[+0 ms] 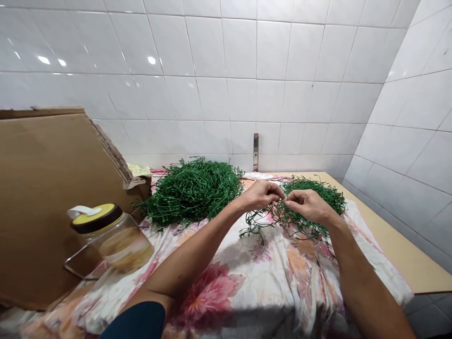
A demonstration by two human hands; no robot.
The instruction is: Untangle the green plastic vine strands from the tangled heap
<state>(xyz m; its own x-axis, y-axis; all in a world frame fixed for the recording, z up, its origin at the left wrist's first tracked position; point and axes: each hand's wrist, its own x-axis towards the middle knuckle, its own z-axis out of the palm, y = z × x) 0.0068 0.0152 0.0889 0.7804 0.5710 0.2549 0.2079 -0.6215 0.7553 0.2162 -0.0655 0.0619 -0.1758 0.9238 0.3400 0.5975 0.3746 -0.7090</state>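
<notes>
left grip (263,194) and right grip (309,205) pinch closed, on what is unclear; larger green pile (196,190) left of both, smaller green pile (318,189) behind the right; which is finished, i cannot tell.

Green wiry stems (197,190) | tangled | two heaps | on floral cloth (261,278)

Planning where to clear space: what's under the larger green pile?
Floral cloth shows along the near edge of the larger green pile and probably continues beneath. Tangled strands cover whatever lies directly under its middle.
</notes>
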